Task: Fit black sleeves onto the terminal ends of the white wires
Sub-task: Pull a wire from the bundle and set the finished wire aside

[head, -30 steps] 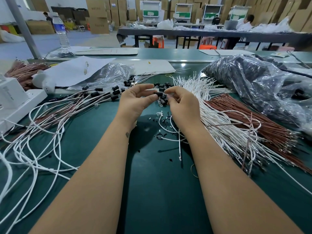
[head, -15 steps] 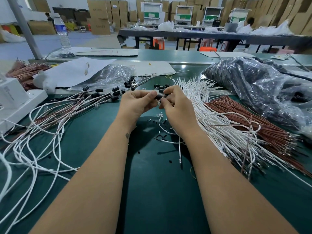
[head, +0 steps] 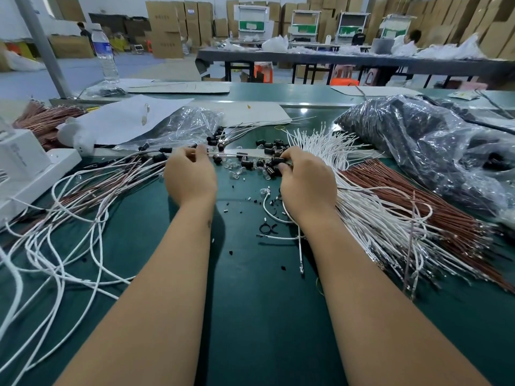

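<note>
On the green table top (head: 250,302), my left hand (head: 189,175) pinches a thin white wire (head: 228,154) that runs level across to my right hand (head: 306,183). The right hand's fingertips curl round a black sleeve (head: 277,160) at the wire's other end, at the edge of a scatter of loose black sleeves (head: 271,149). Whether the sleeve sits on the terminal is hidden by the fingers. A fanned bundle of bare white wires (head: 362,218) lies under and right of my right wrist. Wires with black sleeves fitted (head: 111,176) sprawl to the left.
Brown wires (head: 404,196) lie beside the white bundle, under a large plastic bag of dark parts (head: 432,151). A clear bag (head: 189,123), white paper (head: 125,118), a white box (head: 22,160) and a water bottle (head: 104,54) stand at the back left. Small black scraps dot the cloth between my arms.
My hands were together in front of me; they have drawn apart. The left hand moved left, and the wire is stretched out between them.
</note>
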